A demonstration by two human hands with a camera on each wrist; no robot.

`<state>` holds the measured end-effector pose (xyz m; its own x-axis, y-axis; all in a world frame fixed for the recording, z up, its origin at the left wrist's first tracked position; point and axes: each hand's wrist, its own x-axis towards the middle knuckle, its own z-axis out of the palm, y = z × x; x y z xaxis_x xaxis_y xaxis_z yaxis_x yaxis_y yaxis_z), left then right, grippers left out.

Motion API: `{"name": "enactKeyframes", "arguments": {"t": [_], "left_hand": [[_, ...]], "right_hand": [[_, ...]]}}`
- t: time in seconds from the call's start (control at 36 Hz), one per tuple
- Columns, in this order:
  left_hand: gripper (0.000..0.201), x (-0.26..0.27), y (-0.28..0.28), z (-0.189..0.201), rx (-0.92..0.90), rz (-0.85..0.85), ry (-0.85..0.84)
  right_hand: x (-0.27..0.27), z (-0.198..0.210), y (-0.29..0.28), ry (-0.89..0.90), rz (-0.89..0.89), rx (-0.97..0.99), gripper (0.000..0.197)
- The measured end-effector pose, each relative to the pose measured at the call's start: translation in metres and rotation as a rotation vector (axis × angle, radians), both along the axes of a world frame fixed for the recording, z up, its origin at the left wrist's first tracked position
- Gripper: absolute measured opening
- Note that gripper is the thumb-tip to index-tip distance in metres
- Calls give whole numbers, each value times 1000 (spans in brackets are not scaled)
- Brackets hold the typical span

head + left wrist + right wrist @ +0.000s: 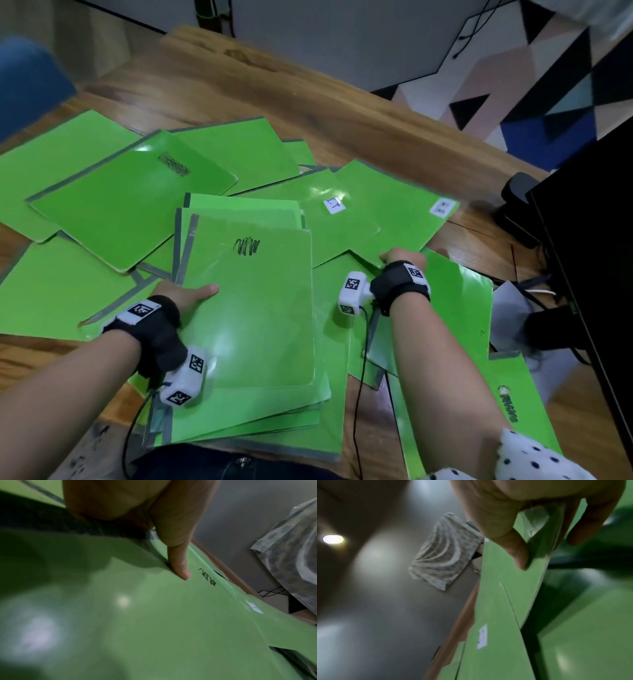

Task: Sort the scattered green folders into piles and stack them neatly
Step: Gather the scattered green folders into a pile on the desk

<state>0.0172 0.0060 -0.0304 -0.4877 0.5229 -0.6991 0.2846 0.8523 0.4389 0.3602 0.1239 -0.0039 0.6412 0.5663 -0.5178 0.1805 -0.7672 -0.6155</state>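
Left hand (186, 296) clamps scribble-marked folder (253, 308) atop near stack. Right hand (399, 257), right of stack, pinches labelled folder (387, 209) edge.

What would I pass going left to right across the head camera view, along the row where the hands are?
Left hand with its thumb on the scribbled folder → right hand gripping the edge of another green folder → grey paper → black monitor.
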Motion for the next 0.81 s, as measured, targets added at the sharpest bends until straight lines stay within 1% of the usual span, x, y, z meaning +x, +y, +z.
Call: {"name": "enactKeyframes", "arguments": {"t": [0.06, 0.08, 0.17, 0.25, 0.33, 0.39, 0.44, 0.5, 0.56, 0.58, 0.64, 0.69, 0.72, 0.75, 0.81], "left_hand": [[100, 0, -3, -1, 27, 34, -6], [99, 1, -4, -2, 41, 48, -12], [90, 5, -6, -2, 119, 109, -32], [92, 7, -7, 0, 223, 170, -23], [94, 6, -5, 5, 287, 184, -11], [98, 5, -4, 8, 314, 196, -8], [100, 4, -5, 11, 332, 193, 4], [101, 2, -6, 12, 344, 204, 4], [102, 0, -9, 11, 351, 221, -15], [102, -2, -11, 11, 351, 232, -24], [100, -5, -14, 9, 354, 248, -26], [98, -9, -16, 8, 359, 269, -30], [97, -12, -17, 7, 371, 283, -31], [96, -13, -17, 8, 377, 302, -36], [89, -17, -17, 10, 402, 335, -40]], "right_hand": [[4, 15, 7, -62, -107, 167, 31], [5, 27, 8, -98, -148, 253, 31], [7, 61, 3, -188, -218, 468, 26], [6, 91, -1, -254, -251, 725, 15], [1, 118, -7, -366, -171, 947, 17], [-5, 132, -12, -463, -49, 1100, 18], [-9, 138, -17, -522, 51, 1197, 16], [-15, 137, -24, -558, 83, 1201, 16], [-18, 127, -31, -515, 60, 1130, 20], [-19, 122, -37, -466, 28, 1052, 26], [-16, 105, -46, -309, -48, 897, 45], [-16, 89, -58, -198, -82, 788, 56], [-17, 80, -64, -164, -80, 729, 56], [-17, 69, -69, -151, -63, 679, 50], [-20, 46, -79, -152, -3, 648, 25]]}}
